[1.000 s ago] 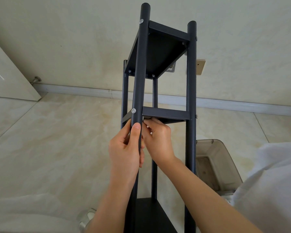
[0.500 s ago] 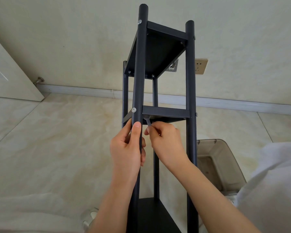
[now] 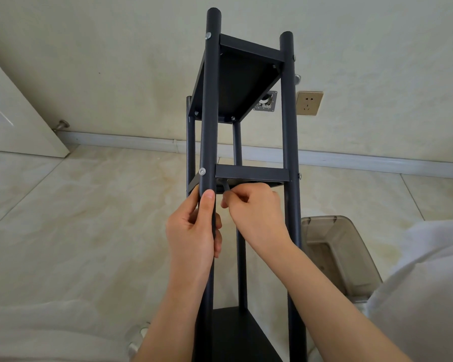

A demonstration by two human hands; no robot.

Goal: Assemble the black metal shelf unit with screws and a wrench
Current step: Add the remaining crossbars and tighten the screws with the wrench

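Seen from a head-worn camera, looking forward and down. Black metal shelf unit (image 3: 288, 131) with four round tubular posts, lying tilted away from the viewer over a cream marble-patterned tile floor (image 3: 89, 218). Nearest black round post (image 3: 209, 105) running up the middle of the view, a silver screw head (image 3: 202, 171) set in it beside the middle shelf's flat black crossbar (image 3: 251, 174). Another silver screw (image 3: 208, 35) near the post's far end, beside the top black shelf panel (image 3: 236, 82).

Left hand (image 3: 191, 231) wrapped round the nearest post just below the middle crossbar, thumb lying flat along the tube, fingers curled behind it. Right hand (image 3: 254, 210) just beside it, fingers curled, pinching a thin grey metal wrench (image 3: 226, 186) whose tip reaches up under the crossbar; what the tip engages hidden by the bar.

Bottom black shelf panel (image 3: 236, 333) low in view between the forearms. Smoky translucent plastic bin (image 3: 338, 252) on the floor to the right, near the far-right post. Gold-coloured wall socket (image 3: 309, 103) and a silver metal plate (image 3: 266, 101) on the pale wall behind. White door (image 3: 13, 113) at left with a metal doorstop (image 3: 61, 125) by its edge. White fabric (image 3: 424, 296) at lower right.
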